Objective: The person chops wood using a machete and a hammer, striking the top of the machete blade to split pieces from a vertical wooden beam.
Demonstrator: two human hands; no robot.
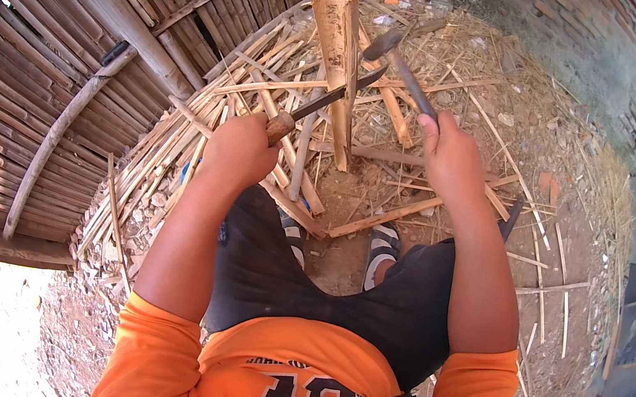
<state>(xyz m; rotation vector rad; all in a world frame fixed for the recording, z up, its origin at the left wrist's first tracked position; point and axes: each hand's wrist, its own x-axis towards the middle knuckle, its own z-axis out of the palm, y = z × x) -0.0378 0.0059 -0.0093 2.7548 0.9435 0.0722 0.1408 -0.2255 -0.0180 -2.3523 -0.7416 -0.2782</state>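
I see an upright bamboo piece [338, 60] standing on the dirt floor [349, 262] just ahead of the person's sandals [382, 246]. My left hand [238, 151] is wrapped tight around the wooden handle of a knife [325, 100], whose blade is set across the bamboo piece partway down from its top. My right hand [450, 154] is clenched on a hammer [401, 66], its head raised just right of the bamboo piece, near the blade's tip.

I judge the split as begun but not finished: the blade sits well below the top end, while the lower part of the bamboo piece looks whole. Left of the bamboo piece lies a heap of thin strips [203, 139], so much splitting looks done already.
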